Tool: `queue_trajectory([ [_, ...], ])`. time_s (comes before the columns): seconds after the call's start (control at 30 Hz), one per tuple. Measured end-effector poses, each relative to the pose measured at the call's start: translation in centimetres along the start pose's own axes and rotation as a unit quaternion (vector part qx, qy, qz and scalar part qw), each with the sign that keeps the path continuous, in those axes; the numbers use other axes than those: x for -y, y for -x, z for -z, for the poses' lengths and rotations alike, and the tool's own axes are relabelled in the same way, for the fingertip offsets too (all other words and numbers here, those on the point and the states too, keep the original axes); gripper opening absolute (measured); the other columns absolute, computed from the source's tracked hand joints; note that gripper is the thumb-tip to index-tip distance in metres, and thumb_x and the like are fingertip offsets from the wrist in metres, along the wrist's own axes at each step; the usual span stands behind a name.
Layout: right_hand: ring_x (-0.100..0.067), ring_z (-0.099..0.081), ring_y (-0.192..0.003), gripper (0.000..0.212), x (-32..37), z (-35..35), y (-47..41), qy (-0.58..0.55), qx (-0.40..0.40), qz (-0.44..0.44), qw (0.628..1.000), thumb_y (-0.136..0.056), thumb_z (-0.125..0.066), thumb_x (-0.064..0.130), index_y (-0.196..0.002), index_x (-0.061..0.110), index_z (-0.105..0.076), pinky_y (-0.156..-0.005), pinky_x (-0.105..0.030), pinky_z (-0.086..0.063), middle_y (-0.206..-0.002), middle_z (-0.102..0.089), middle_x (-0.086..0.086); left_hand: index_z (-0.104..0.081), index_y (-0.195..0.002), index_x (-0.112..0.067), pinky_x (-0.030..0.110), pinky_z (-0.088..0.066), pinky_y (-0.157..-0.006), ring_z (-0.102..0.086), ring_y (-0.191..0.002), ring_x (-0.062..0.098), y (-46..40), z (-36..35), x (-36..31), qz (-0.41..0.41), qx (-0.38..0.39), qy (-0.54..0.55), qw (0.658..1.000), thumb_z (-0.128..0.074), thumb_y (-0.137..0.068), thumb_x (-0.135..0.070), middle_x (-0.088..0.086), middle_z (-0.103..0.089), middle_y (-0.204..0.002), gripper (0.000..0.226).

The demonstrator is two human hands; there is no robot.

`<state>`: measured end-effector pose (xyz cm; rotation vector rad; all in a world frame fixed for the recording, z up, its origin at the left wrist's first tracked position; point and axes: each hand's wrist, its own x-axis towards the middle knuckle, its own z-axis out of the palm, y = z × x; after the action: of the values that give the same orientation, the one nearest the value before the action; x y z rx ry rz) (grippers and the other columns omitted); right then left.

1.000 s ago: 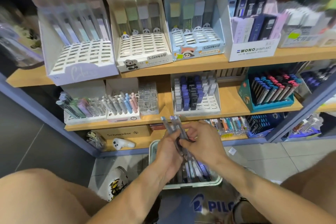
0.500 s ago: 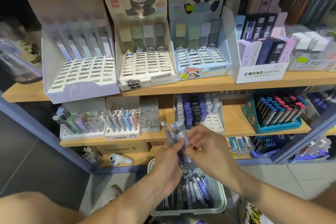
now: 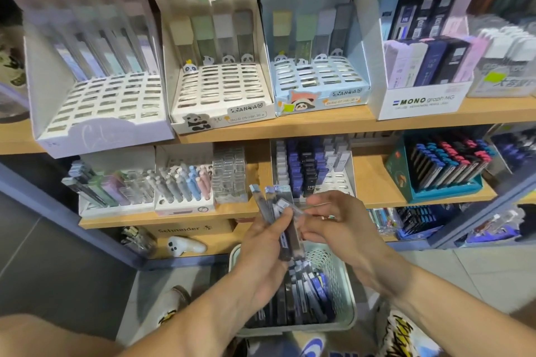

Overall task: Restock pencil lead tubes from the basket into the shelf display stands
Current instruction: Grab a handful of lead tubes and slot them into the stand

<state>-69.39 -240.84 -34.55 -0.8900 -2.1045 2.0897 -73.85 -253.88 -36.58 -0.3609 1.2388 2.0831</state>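
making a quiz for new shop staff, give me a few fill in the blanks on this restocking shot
1. The bunch of lead tubes is gripped in the ____ hand.
2. The basket of tubes sits on the ____.
3. The white box marked MONO stands on the ____ shelf in view.
4. The stand in front of the card with the seated ____ has mostly empty slots.

Missing words: left; floor; top; panda
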Motion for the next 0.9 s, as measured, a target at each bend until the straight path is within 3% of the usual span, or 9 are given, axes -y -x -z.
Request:
queue_trajectory([
  [0.13,-0.017,-0.076,-0.076,0.024,0.0,0.4,0.3,-0.044,0.01,0.005,0.999,-0.093,-0.069,0.0,-0.113,0.012,-0.064,-0.07,-0.023,-0.059,-0.106,-0.07,-0.011,-0.068,-0.112,-0.011,0.035,-0.049,-0.067,-0.067,-0.071,0.017,0.5,-0.2,-0.2,-0.01,0.026,0.007,1.0,-0.067,-0.096,-0.012,0.011,-0.076,-0.09,0.016],
  [0.2,-0.018,-0.071,-0.075,0.023,0.0,0.7,0.4,-0.029,0.009,0.02,0.999,-0.094,-0.067,0.001,-0.111,0.016,-0.066,-0.07,-0.027,-0.055,-0.105,-0.07,-0.011,-0.071,-0.111,-0.013,0.036,-0.051,-0.07,-0.068,-0.071,0.016,0.6,-0.2,-0.3,-0.018,0.033,-0.003,0.999,-0.066,-0.097,-0.01,0.009,-0.075,-0.089,0.015],
  [0.33,-0.02,-0.065,-0.081,0.022,-0.3,1.2,0.4,-0.042,0.019,0.023,0.999,-0.088,-0.078,0.011,-0.105,0.024,-0.073,-0.075,-0.031,-0.048,-0.1,-0.07,-0.007,-0.072,-0.118,-0.014,0.032,-0.056,-0.07,-0.071,-0.077,0.015,0.6,0.1,-0.6,-0.025,0.042,-0.031,0.998,-0.067,-0.096,-0.013,0.008,-0.077,-0.096,0.023],
  [0.43,-0.023,-0.054,-0.077,0.016,-0.7,2.0,0.0,-0.202,0.062,-0.034,0.977,-0.093,-0.071,0.013,-0.108,0.009,-0.074,-0.091,-0.047,-0.051,-0.087,-0.061,-0.009,-0.069,-0.123,-0.01,0.03,-0.059,-0.064,-0.072,-0.077,0.017,0.4,0.3,-0.7,-0.02,0.037,-0.032,0.999,-0.068,-0.095,-0.014,0.01,-0.077,-0.098,0.028],
  [0.53,-0.022,-0.058,-0.078,0.019,-0.6,2.8,-0.1,-0.274,0.075,-0.08,0.955,-0.1,-0.06,0.012,-0.11,-0.001,-0.07,-0.091,-0.043,-0.051,-0.087,-0.062,-0.01,-0.07,-0.12,-0.009,0.034,-0.059,-0.07,-0.072,-0.078,0.019,0.2,0.4,-0.7,-0.02,0.031,-0.031,0.999,-0.068,-0.095,-0.013,0.012,-0.077,-0.101,0.026],
  [0.63,-0.022,-0.06,-0.078,0.022,-0.7,2.8,-0.2,-0.271,0.08,-0.09,0.955,-0.1,-0.061,0.013,-0.114,0.001,-0.072,-0.083,-0.039,-0.054,-0.088,-0.063,-0.01,-0.07,-0.121,-0.006,0.04,-0.055,-0.08,-0.07,-0.081,0.021,-0.1,0.5,-0.5,-0.018,0.029,-0.026,0.999,-0.069,-0.093,-0.013,0.014,-0.077,-0.106,0.029],
  [0.77,-0.024,-0.066,-0.084,0.017,-0.6,3.0,-0.3,-0.252,0.064,-0.1,0.961,-0.097,-0.064,0.007,-0.111,0.002,-0.071,-0.079,-0.036,-0.056,-0.09,-0.071,-0.012,-0.068,-0.126,-0.005,0.04,-0.053,-0.08,-0.068,-0.08,0.021,-0.3,0.5,-0.3,-0.014,0.031,-0.023,0.999,-0.072,-0.087,-0.016,0.015,-0.076,-0.109,0.041],
  [0.9,-0.02,-0.069,-0.083,0.008,1.1,4.7,-1.1,-0.073,0.027,-0.071,0.994,-0.093,-0.068,0.007,-0.101,0.007,-0.069,-0.079,-0.032,-0.053,-0.103,-0.076,-0.016,-0.066,-0.127,-0.006,0.037,-0.053,-0.068,-0.065,-0.08,0.021,-0.4,0.8,-0.5,-0.014,0.051,-0.022,0.998,-0.069,-0.092,-0.014,0.017,-0.076,-0.114,0.036],
])
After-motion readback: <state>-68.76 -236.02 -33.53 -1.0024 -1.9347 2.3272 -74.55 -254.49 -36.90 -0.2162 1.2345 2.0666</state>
